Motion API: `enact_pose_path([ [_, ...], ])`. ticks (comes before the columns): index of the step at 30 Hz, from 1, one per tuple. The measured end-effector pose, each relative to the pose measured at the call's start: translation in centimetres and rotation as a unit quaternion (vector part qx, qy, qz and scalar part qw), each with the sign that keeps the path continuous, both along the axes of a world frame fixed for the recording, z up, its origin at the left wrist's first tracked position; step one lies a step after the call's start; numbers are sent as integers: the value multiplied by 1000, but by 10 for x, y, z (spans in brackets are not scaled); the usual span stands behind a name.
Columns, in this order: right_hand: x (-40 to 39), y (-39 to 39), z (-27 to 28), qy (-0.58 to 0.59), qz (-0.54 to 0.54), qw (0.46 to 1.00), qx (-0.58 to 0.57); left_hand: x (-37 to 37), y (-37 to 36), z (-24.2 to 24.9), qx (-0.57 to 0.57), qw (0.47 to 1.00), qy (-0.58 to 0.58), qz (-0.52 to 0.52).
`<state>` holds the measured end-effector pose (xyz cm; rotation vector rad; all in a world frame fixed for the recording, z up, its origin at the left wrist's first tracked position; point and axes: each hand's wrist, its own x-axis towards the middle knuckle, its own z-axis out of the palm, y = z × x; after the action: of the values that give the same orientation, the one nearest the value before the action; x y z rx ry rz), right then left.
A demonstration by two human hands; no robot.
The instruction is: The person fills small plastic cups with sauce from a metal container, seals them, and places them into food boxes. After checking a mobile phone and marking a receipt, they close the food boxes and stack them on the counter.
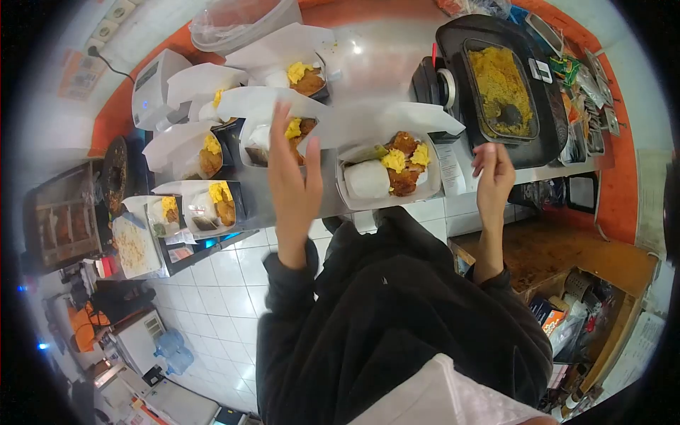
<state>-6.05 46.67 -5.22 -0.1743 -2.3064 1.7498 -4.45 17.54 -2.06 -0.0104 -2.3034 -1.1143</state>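
Note:
My left hand is stretched out with fingers apart, over the right side of an open meal box that it partly covers. Nothing shows in its grasp. My right hand has curled fingers at the counter's front edge, beside a printed paper slip; whether anything is inside them is hidden. Between my hands stands an open white meal box. It holds a white wrapped bundle, browned fried pieces and yellow scrambled-egg-like food.
Several more open meal boxes stand at the left. On the right, a dark tray bears a container of yellow crumbly food. A clear-lined bin stands at the back, and packets lie far right.

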Motion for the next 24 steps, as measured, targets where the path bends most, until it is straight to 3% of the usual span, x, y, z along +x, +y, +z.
enact_pose_path([
  [1,-2,-1,1,56,-9,998,-26,-12,2,24,1,1000,-2,4],
  [2,-3,-6,7,53,-4,998,-26,-21,4,46,87,967,-216,-102],
  [3,-6,-13,18,124,-10,992,11,-25,4,57,169,872,-412,-202],
  [4,-10,-16,25,197,-17,979,45,-23,11,52,170,874,-409,-198],
  [6,-6,-17,22,177,24,982,57,-13,33,24,-156,850,-469,-183],
  [7,-3,-21,12,127,65,982,123,-3,40,-4,-157,851,-468,-181],
  [8,0,-27,-2,76,105,974,188,13,44,-43,-244,917,-299,-99],
  [9,6,-35,-25,74,103,975,185,21,47,-73,-319,940,-116,-14],
  [10,12,-45,-54,81,82,951,286,22,49,-88,-322,940,-116,-16],
  [11,15,-51,-66,86,63,917,385,23,52,-100,-315,944,-55,85],
  [12,17,-51,-71,83,64,917,385,27,54,-115,-304,934,6,186],
  [13,17,-52,-72,-8,109,963,246,33,54,-143,-303,934,3,187],
  [14,18,-53,-73,-100,151,978,99,43,53,-175,15,984,-141,112],
  [15,15,-51,-74,-105,158,976,104,51,52,-190,332,905,-263,25],
  [16,14,-49,-64,-104,161,976,104,54,49,-185,333,905,-262,28],
  [18,3,-41,-32,-225,215,946,91,53,43,-156,311,910,-274,-34],
  [19,0,-34,-47,-128,207,966,83,53,39,-135,310,910,-273,-34],
  [21,-19,-15,-46,-150,263,951,69,49,32,-87,207,911,-356,-31],
  [22,-29,-11,-31,-152,261,951,69,49,22,-72,208,910,-358,-33],
  [24,-52,-5,9,-295,350,878,137,44,2,-50,175,902,-375,-126],
])
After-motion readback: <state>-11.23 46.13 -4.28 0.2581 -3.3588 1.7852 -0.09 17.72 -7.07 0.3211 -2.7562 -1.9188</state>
